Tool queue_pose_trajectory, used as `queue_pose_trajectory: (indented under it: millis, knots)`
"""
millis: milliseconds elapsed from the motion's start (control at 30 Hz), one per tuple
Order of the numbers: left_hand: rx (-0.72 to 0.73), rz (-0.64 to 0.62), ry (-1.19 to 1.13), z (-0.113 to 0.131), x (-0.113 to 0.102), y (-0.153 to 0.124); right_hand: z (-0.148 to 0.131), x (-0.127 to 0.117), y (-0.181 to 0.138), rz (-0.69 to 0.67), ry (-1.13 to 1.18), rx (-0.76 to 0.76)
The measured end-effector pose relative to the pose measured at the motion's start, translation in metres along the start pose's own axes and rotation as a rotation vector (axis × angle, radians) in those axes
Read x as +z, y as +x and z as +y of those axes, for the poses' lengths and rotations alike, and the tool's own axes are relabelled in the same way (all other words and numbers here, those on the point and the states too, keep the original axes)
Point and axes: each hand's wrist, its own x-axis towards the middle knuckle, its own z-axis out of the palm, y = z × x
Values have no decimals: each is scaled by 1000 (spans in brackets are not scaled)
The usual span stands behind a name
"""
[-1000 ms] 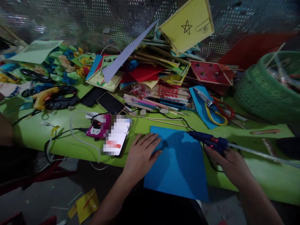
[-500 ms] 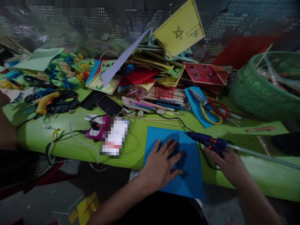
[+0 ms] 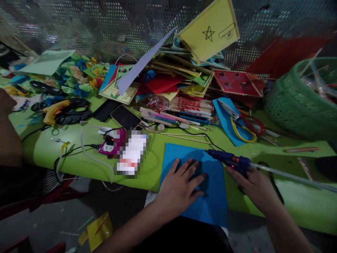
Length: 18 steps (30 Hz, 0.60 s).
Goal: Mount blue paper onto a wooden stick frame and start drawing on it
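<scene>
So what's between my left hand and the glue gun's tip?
In the head view, part of the blue sheet, on which your left hand rests.

dim and cool-toned, darkest over the floor
casts soft shadows around the left hand on the blue paper; gleams palely off the green table cover; breaks the bright phone screen into mosaic blocks; stretches the green basket at the right edge.

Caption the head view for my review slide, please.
Left hand spread on blue paper, right hand holding a glue gun, its nozzle near the sheet's far edge.
</scene>
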Motion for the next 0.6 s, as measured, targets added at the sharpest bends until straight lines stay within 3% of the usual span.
queue_pose_trajectory:
  millis: [200, 467, 600]
  knots:
    - [-18, 5, 7, 6, -3, 5, -19, 0, 3, -26, -32, 3]
    - [-49, 3, 105, 9, -5, 20, -2, -1, 0, 6, -41, -4]
    - [-58, 6, 130, 10, -5, 20, -9, 0, 2, -18, -56, -38]
